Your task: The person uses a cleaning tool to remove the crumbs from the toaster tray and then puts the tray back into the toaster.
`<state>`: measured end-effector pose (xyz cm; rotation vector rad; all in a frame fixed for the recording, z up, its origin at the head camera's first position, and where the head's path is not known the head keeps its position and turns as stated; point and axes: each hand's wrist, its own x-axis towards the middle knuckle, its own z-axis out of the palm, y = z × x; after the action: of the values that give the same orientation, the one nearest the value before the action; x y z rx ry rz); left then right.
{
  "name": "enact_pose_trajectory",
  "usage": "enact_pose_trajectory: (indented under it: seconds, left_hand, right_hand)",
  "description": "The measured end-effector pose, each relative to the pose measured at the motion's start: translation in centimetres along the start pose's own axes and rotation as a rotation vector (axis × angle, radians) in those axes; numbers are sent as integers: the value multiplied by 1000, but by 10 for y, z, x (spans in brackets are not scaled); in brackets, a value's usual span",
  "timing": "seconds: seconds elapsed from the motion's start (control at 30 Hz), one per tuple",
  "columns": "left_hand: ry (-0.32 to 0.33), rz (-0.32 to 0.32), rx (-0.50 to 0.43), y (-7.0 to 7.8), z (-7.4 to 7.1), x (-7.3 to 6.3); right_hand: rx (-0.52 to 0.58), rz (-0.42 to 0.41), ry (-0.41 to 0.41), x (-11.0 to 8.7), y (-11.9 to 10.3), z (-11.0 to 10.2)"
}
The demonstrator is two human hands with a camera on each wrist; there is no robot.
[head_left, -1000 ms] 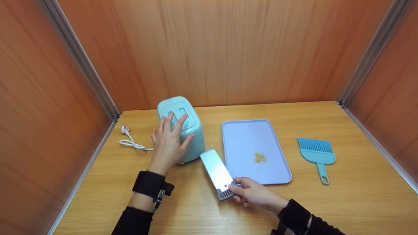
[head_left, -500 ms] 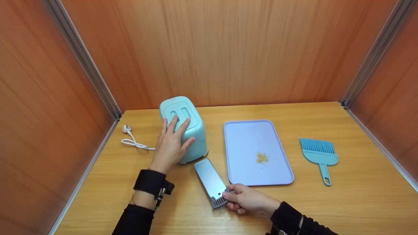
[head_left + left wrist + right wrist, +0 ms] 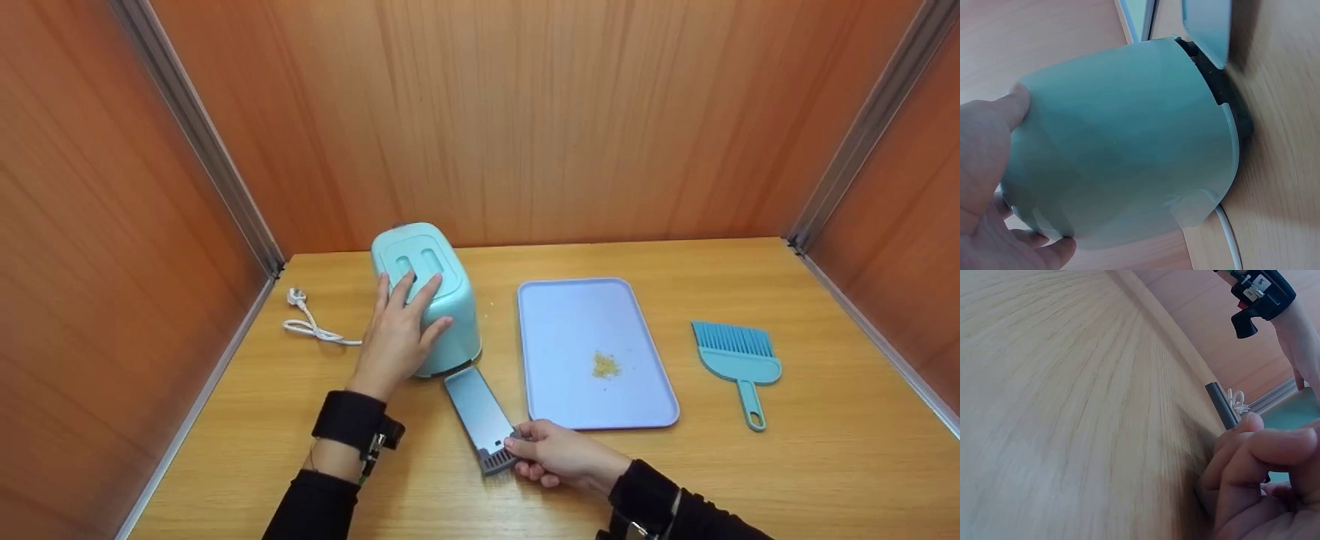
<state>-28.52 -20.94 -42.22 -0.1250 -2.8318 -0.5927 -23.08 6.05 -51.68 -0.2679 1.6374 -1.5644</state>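
A mint-green toaster (image 3: 450, 334) stands at left of the table, two slots in its top. My left hand (image 3: 394, 337) rests on it, fingers spread straight over the top and thumb against the near end. My right hand (image 3: 566, 454) pinches the grey slotted end of a flat metal crumb tray (image 3: 478, 409), thumb above and fingers curled below. The crumb tray's far end lies just before the toaster's base. In the left wrist view a dark opening (image 3: 1216, 79) shows low on the toaster (image 3: 1117, 146), close to the crumb tray (image 3: 1207, 25).
A lilac serving tray (image 3: 577, 315) with a small heap of yellowish crumbs (image 3: 605, 365) lies to the right. Beyond it is a blue brush (image 3: 739, 364). The toaster's white cord and plug (image 3: 298, 298) lie at left. Wooden panels (image 3: 525, 127) enclose the table.
My right hand has brought the crumb tray left and nearer to me, then turned its far end to the toaster's base. My left hand stays on the toaster.
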Motion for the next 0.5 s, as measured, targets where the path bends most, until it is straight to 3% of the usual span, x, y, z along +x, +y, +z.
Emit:
enact_pose_trajectory:
  seconds: [0.3,0.5]
  left_hand:
    - [-12,-26,14,0,1,0]
    - [-1,-9,20,1,1,0]
  right_hand:
    - [36,0,-5,8,-4,5]
    - [42,-5,-3,14,-8,7]
